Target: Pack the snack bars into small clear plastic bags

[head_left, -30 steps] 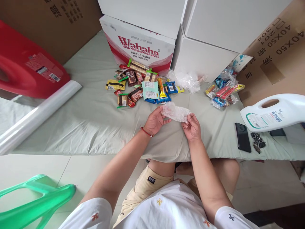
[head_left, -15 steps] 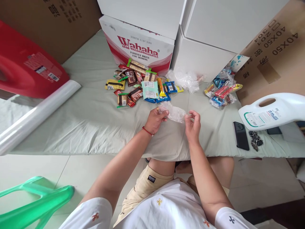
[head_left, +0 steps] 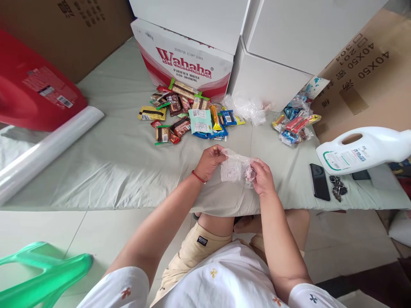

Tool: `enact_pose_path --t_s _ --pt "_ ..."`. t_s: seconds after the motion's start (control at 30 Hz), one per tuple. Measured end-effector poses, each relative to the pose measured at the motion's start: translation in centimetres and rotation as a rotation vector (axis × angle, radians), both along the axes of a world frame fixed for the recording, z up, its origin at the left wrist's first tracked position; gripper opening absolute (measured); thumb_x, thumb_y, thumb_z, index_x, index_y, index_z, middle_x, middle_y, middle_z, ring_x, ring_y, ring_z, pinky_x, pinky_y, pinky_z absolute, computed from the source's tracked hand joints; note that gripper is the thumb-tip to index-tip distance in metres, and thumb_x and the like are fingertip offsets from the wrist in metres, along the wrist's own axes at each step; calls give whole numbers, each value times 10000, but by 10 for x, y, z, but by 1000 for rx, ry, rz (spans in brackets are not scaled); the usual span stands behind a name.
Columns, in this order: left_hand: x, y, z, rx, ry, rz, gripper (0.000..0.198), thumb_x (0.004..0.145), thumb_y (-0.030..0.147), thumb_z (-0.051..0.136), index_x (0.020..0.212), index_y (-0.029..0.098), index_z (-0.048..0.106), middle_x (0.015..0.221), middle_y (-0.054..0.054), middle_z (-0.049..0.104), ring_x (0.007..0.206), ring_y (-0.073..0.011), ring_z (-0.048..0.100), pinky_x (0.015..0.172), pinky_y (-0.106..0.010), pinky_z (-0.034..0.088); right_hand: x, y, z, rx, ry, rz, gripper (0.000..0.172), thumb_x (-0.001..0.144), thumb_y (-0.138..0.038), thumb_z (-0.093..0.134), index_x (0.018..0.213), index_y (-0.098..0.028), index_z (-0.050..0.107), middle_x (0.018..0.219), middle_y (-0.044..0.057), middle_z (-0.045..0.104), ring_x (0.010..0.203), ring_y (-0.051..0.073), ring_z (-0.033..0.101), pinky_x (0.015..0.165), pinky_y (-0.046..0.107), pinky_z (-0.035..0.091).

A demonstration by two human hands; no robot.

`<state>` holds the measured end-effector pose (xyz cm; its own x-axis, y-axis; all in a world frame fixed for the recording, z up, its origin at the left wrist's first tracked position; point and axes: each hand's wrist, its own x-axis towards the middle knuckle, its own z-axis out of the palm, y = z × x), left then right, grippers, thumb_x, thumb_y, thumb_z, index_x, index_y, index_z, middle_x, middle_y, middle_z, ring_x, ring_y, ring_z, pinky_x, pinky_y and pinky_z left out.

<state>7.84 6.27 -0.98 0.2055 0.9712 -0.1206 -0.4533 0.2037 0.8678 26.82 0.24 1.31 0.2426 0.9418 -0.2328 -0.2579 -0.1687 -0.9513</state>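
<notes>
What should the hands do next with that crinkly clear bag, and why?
Probably pull the clear bag open at its mouth. The left hand pinches one end and the right hand grips the other, yet the bag looks crumpled and shut. The snack pile lies just beyond it on the sheet.
</notes>
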Motion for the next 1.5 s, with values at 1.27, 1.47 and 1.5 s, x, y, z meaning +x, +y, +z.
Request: enact_pose_path --t_s 1.27,1.47,1.5 --pt "5 0 -10 220 250 148 283 798 454 726 806 191 624 713 33 579 662 -104 483 668 -247 425 -17 -8 -1 100 176 -245 333 745 -409 817 681 -230 543 576 -90 494 471 74 435 410 211 344" --pt "7 -1 -6 176 135 85 379 763 519 781 807 197 587 724 35 561 675 -103 505 664 -239 447 5 -15 6 135 92 -163 357 766 -451 843 678 -238 571 540 -96 443 436 70 363 376 209 335" --pt "7 -2 -6 149 95 69 397 751 526 793 810 199 576 737 34 565 678 -100 514 666 -238 455 5 -17 8 146 86 -140 392 767 -472 845 666 -234 551 534 -97 420 425 67 334 362 209 308"
